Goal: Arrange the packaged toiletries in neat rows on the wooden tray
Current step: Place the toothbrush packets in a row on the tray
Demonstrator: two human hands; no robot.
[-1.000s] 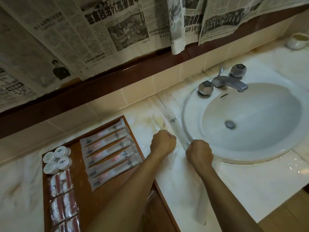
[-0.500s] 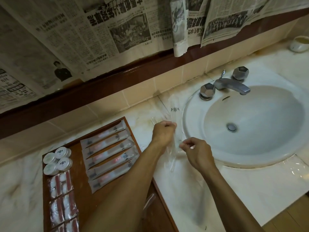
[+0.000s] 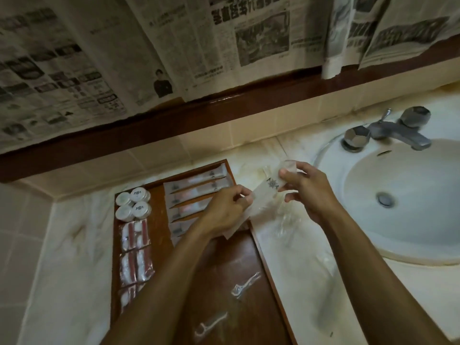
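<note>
Both hands hold a clear plastic packet (image 3: 267,191) with a dark logo above the tray's right edge. My left hand (image 3: 227,210) pinches its lower left end. My right hand (image 3: 307,186) pinches its upper right end. The wooden tray (image 3: 224,270) lies on the marble counter. On it sit long toothbrush packets (image 3: 196,189) in a row, partly hidden by my left hand, round white containers (image 3: 133,202) at the back left, and red-and-white packets (image 3: 135,250) down the left side. Two clear packets with floss picks (image 3: 245,285) lie on the tray's near part.
A white sink basin (image 3: 398,195) with a metal faucet (image 3: 395,134) is at the right. More clear wrapping (image 3: 286,220) lies on the counter between tray and sink. Newspaper sheets (image 3: 174,46) hang on the wall above a brown ledge.
The hands lifted the clear packet off the counter by the sink and moved it left toward the tray. The camera view shifted left, so the near part of the tray shows.
</note>
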